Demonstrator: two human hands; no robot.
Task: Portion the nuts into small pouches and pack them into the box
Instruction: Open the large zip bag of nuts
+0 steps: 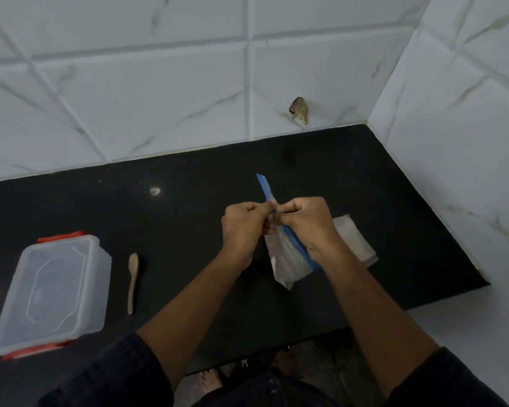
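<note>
You've got the zip bag (288, 257) up off the dark surface (188, 201), right of centre, its blue seal strip (264, 186) poking out toward the far wall above your knuckles. It's thin clear plastic, so expect it to be limp, light and a bit slippery; whether nuts are inside, I can't tell from here. The stiffer blue strip looks like the place to hold, one lip per hand, since the film below will just crumple.

Your left hand (243, 230) and right hand (306, 224) meet knuckle to knuckle over the strip, fingers curled in and pinching the top edge. Both forearms angle in from the near edge, wrists raised, the bag hanging below your right palm.

Just right of the bag, a stack of small clear pouches (354, 239) lies flat. A wooden spoon (133, 280) lies to the left, handle toward you, and farther left sits the clear box (53, 292) with its red-clipped lid on.
</note>
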